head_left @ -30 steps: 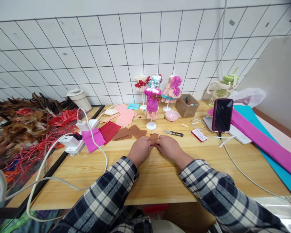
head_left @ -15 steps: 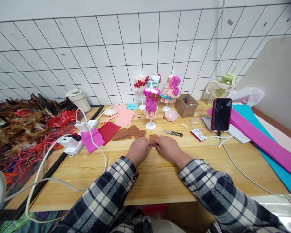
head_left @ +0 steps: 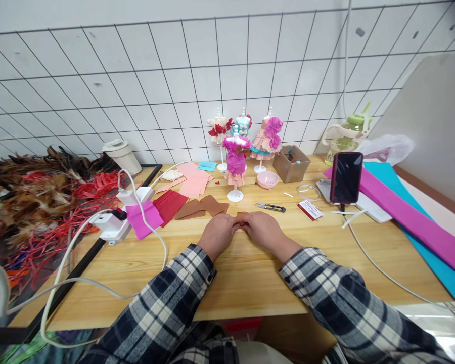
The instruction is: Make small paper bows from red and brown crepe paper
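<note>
Between my two hands is a small piece of brown crepe paper [head_left: 241, 214], mostly hidden by the fingers. My left hand [head_left: 219, 233] is closed on its left side, thumb and fingers pinched. My right hand [head_left: 264, 230] pinches it from the other side, and the fingertips of both hands nearly meet. Several more brown paper pieces [head_left: 192, 209] lie flat just beyond my left hand. A pair of thread snips [head_left: 271, 207] rests on the table beyond my right hand. Behind the hands stands a mini dress form [head_left: 236, 159] in a magenta and peach paper dress.
More dressed forms [head_left: 263, 139], a pink bowl [head_left: 267, 180] and a cardboard box [head_left: 292, 164] stand at the back. Red paper [head_left: 170, 206], magenta paper [head_left: 144, 219] and a power strip [head_left: 116, 227] with cables lie left. A phone [head_left: 346, 178] and long paper strips are right.
Less of the brown paper shows above my fingertips now; it has been folded or drawn down between them. Both hands stay in nearly the same place.
</note>
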Motion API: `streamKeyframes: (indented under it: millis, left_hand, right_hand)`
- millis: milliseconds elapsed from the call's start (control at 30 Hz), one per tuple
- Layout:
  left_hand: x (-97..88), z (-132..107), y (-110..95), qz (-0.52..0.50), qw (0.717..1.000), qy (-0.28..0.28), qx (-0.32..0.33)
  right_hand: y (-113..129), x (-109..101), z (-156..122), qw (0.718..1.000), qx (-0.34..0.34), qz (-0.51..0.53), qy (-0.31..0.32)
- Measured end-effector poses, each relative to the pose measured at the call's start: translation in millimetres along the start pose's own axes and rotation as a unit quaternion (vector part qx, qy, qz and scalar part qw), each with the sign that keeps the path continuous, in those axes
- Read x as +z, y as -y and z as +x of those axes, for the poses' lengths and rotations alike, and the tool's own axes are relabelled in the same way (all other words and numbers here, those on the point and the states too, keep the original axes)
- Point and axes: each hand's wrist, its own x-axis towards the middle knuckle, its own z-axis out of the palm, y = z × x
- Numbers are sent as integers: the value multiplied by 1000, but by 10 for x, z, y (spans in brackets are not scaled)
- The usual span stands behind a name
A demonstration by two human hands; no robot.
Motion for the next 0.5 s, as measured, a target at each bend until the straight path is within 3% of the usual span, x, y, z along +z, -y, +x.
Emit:
streamKeyframes:
  millis: [333,500]
  left_hand:
    - [-2,-14,-13,20,999,-4,44]
    - [2,-23,-18,35,999,0,18]
  right_hand:
    - [22,1,-9,1000,27,-9,-1]
    - [-8,21,-8,1000,23,0,1]
